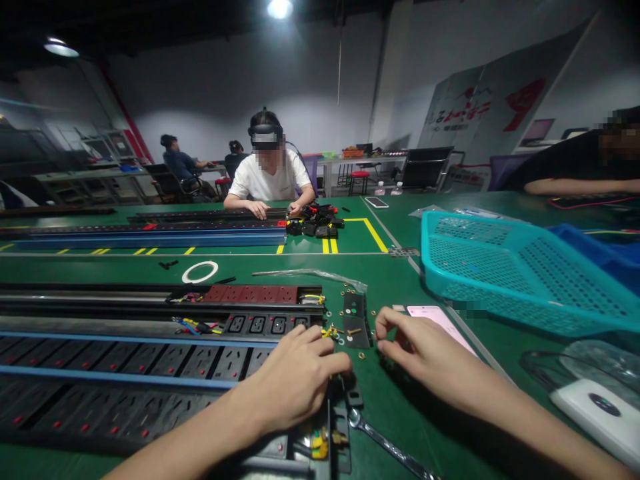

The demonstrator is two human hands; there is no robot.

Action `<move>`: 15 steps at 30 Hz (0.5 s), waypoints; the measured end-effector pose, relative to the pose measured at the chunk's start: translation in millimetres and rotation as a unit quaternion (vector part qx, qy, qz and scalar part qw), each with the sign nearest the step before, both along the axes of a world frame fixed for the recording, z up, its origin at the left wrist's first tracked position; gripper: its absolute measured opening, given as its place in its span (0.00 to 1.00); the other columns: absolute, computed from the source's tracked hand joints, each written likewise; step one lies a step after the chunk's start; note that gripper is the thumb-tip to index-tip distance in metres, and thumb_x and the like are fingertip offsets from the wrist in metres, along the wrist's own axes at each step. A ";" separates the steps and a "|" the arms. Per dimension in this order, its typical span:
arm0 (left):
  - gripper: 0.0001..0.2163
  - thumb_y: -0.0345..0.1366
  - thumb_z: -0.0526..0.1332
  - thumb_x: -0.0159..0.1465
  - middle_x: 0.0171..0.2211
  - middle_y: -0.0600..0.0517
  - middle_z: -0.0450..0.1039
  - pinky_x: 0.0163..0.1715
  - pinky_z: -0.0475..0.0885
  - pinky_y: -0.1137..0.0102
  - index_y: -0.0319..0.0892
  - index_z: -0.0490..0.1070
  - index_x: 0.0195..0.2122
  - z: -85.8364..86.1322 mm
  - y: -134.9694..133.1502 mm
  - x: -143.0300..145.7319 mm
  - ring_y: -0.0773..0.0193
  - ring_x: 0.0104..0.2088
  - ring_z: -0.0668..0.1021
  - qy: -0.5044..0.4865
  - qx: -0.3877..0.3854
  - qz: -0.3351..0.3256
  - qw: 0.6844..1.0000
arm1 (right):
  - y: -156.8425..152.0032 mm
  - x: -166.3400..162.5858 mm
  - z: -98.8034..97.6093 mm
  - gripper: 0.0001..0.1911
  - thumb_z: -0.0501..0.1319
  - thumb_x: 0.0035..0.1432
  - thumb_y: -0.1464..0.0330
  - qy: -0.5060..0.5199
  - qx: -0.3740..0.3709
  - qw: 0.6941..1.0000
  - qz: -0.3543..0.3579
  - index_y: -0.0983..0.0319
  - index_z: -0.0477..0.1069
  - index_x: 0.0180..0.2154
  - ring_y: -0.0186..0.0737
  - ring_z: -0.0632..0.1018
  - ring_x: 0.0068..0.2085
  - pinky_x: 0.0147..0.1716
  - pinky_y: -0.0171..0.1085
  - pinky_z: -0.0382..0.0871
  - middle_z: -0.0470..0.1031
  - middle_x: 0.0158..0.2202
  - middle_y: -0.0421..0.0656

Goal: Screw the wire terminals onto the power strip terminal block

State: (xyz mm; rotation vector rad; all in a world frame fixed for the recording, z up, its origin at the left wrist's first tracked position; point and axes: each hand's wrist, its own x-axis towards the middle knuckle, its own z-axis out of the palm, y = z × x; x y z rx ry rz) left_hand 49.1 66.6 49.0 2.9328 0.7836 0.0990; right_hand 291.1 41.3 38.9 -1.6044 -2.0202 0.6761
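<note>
My left hand [300, 370] rests over the right ends of the long black power strips [190, 363], its fingers bent down and partly hidden. Yellow wires [327, 331] show just beyond its fingertips. What those fingers hold, if anything, cannot be made out. To the right, my right hand [423, 350] is low over the table, thumb and fingers curled together. Anything between them is too small to see. Nearby lie brass nuts [361, 356], a brass bolt [353, 331] and washers on a black plate [359, 340]. A combination wrench [390, 447] lies below my hands.
A turquoise basket [500, 267] stands at the right, behind a white device [595, 413] with a cable. A pink-screened phone [430, 313] lies beyond my right hand. A white ring [200, 271] is farther left. Across the table, a person [270, 170] works at other strips.
</note>
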 end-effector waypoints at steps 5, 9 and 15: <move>0.14 0.22 0.56 0.63 0.38 0.53 0.71 0.37 0.63 0.64 0.47 0.68 0.44 -2.7 0.1 0.4 0.57 0.40 0.70 -0.014 0.006 0.005 1.000 | 1.3 18.9 -4.8 0.14 0.63 0.48 0.83 -0.124 -0.010 0.992 0.014 0.57 0.75 0.31 0.46 0.77 0.33 0.31 0.37 0.58 0.78 0.30 0.42; 0.14 0.21 0.56 0.62 0.38 0.53 0.71 0.37 0.64 0.64 0.46 0.69 0.45 -2.9 0.5 0.5 0.58 0.39 0.70 -0.017 -0.005 0.005 1.000 | -1.2 10.1 -15.8 0.11 0.68 0.45 0.79 -0.134 -0.008 0.991 -0.004 0.57 0.75 0.27 0.44 0.75 0.27 0.26 0.36 0.52 0.74 0.24 0.40; 0.16 0.21 0.55 0.61 0.38 0.52 0.71 0.37 0.63 0.64 0.47 0.68 0.45 -2.6 -0.8 0.4 0.57 0.40 0.70 -0.021 -0.015 0.011 1.000 | 1.2 -0.2 -24.9 0.13 0.60 0.44 0.84 -0.169 0.003 0.986 -0.006 0.59 0.68 0.22 0.38 0.70 0.21 0.24 0.36 0.47 0.68 0.20 0.38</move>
